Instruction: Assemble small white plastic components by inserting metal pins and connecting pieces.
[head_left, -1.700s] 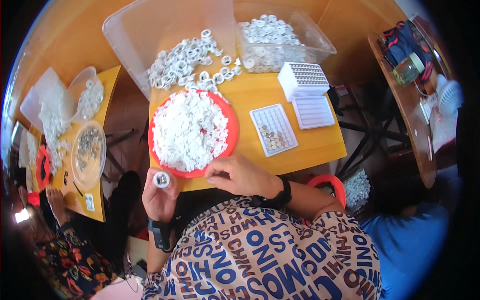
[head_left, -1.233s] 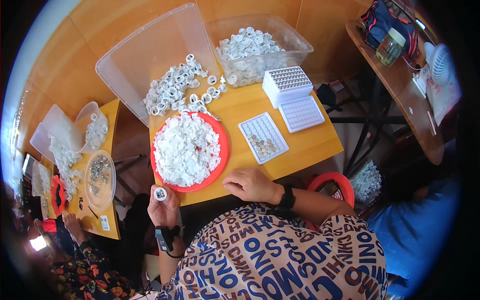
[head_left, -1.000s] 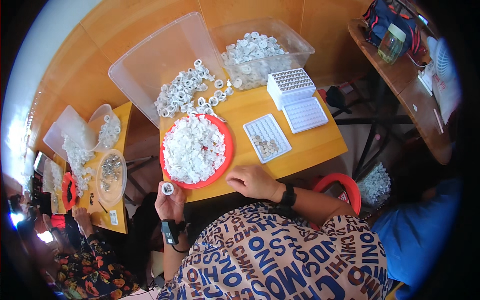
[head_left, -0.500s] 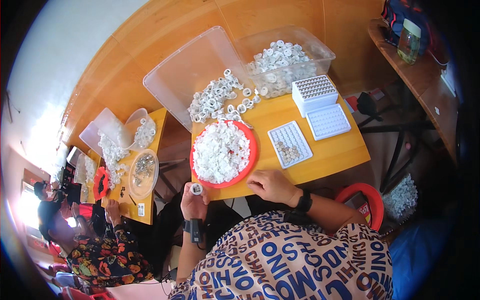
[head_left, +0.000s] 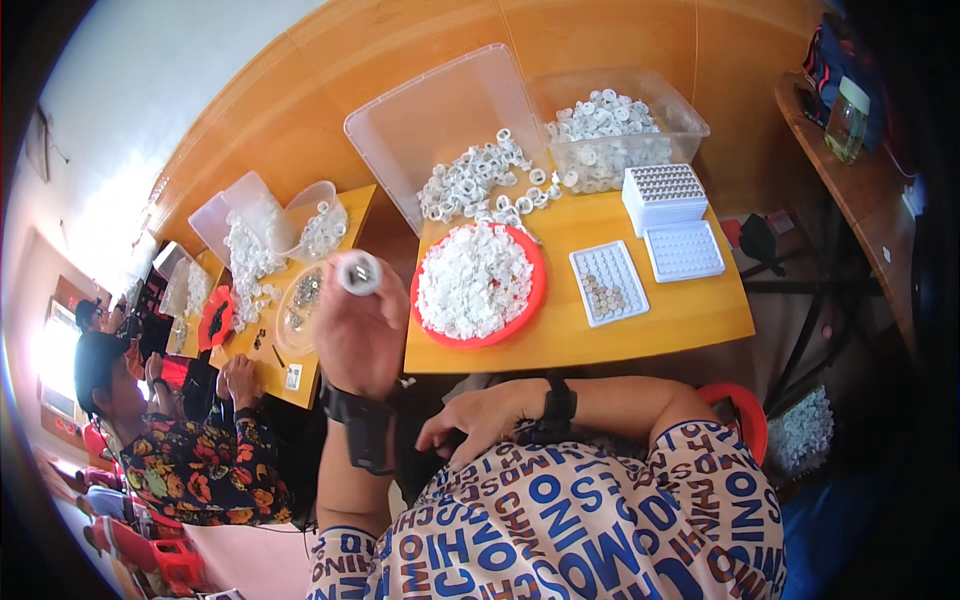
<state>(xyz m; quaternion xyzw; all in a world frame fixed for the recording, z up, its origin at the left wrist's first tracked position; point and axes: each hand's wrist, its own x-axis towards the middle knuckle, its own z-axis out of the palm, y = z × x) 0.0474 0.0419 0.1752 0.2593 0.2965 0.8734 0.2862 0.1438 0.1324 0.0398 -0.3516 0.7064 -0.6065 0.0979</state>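
Leftmost, a co-worker in a flowered dark shirt (head_left: 205, 470) sat at a neighbouring yellow wooden table (head_left: 300, 370) strewn with clear plastic tubs and white rings, one of that person's hands (head_left: 240, 378) resting at its near edge.

Beside that, the left hand (head_left: 360, 335) was raised well above the work surface, its fingers (head_left: 345, 300) closed around a small round white plastic cap with a dark centre (head_left: 358, 272), which stood up from the fingertips, facing the camera. A black wrist strap (head_left: 360, 415) circled the forearm below it. Judging by that pose, the step in hand was the checking of a single piece picked out for inspection or fitting.

Next came the round red plastic tray (head_left: 525, 300), heaped with white plastic caps (head_left: 472, 280), on the person's own yellow wooden tabletop (head_left: 650, 330). Lower down, the right hand (head_left: 470, 425) lay against the lap, away from the tabletop, fingers loosely curled and empty as far as could be seen.

Further right lay a white gridded tray partly filled with small grey pieces (head_left: 608, 283), then an empty white gridded tray (head_left: 684, 250) and a stack of more of them (head_left: 662, 193). The next move probably called for the right hand to fetch a grey piece with a fine pinch and bring it to the cap.
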